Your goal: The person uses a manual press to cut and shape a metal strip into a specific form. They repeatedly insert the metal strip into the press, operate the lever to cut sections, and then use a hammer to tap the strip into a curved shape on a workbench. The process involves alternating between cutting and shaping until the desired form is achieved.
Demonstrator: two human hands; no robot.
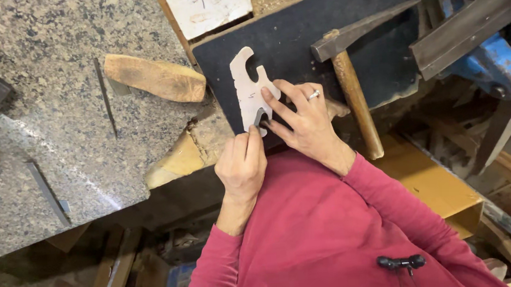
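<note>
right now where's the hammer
In the head view the hammer lies on the dark board, just right of the person's right hand and the pale cut-out piece, left of the blue vise.

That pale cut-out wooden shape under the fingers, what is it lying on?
The wooden shape lies flat on a dark board, beside a hammer. The left hand and right hand cover its lower end, so what lies beneath there is hidden.
</note>
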